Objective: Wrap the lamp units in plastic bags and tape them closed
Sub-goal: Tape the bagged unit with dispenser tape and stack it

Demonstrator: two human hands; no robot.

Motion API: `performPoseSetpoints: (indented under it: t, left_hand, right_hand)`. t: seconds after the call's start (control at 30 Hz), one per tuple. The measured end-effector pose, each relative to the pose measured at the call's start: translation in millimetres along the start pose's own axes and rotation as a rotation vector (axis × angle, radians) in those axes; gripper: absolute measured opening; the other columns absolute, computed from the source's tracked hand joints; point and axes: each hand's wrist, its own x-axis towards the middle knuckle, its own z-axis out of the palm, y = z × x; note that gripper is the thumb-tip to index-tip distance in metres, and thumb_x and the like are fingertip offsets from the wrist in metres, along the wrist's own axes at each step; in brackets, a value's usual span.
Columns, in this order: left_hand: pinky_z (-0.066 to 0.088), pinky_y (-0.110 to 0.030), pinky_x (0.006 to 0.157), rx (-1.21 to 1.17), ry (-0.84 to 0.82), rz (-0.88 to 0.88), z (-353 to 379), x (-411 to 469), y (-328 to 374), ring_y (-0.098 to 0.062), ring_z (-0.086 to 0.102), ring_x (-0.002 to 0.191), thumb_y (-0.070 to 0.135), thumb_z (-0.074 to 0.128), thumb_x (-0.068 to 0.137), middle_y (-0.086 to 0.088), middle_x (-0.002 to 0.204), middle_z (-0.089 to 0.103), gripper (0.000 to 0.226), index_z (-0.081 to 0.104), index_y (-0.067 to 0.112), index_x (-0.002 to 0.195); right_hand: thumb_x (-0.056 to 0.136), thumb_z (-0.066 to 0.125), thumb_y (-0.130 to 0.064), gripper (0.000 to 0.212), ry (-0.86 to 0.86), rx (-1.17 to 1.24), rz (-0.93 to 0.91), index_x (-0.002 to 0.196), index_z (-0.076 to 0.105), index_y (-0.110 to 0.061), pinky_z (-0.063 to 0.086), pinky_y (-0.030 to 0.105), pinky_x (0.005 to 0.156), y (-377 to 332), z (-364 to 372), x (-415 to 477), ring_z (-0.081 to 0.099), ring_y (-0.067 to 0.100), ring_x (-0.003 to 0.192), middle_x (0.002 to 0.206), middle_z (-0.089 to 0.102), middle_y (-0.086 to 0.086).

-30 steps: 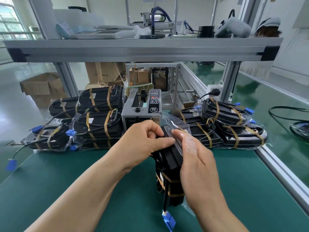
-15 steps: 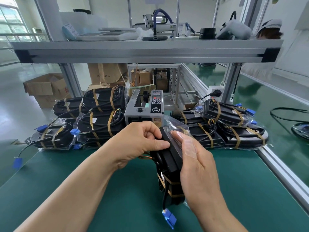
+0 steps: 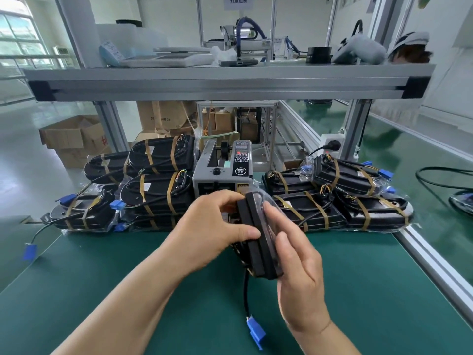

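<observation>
A black lamp unit [image 3: 258, 242] in a clear plastic bag stands on edge above the green table, held between both hands. My left hand [image 3: 210, 231] grips its left side, thumb across the near edge. My right hand [image 3: 299, 275] holds the right face, fingers laid over the plastic. A black cable hangs from the unit down to a blue connector [image 3: 256, 330] on the mat. The grey automatic tape dispenser [image 3: 222, 170] stands just behind the unit.
Stacks of bagged, taped lamp units lie left [image 3: 153, 185] and right [image 3: 340, 198] of the dispenser. An aluminium shelf beam [image 3: 225, 83] crosses overhead. The table's metal rail [image 3: 435, 262] runs along the right. Cardboard boxes [image 3: 74, 137] sit on the floor at the back left.
The lamp unit has been lifted and tilted, its bagged top now nearer the dispenser. My right fingers slid up over the plastic face. The camera has moved closer.
</observation>
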Motion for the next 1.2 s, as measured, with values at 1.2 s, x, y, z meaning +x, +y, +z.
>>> performPoseSetpoints:
  t: [1.2]
  left_hand:
    - [0.048,-0.014,0.088,0.252,0.175,0.513,66,-67,-55,-0.009,0.059,0.111,0.04,0.076,0.076,0.014,0.127,0.054,0.04,0.06,0.025,0.109]
  right_hand:
    - [0.089,0.068,-0.017,0.025,0.246,-0.197,0.398,0.103,0.079,-0.035,0.055,0.019,0.086,-5,-15,-36,0.071,-0.001,0.097,0.101,0.078,-0.013]
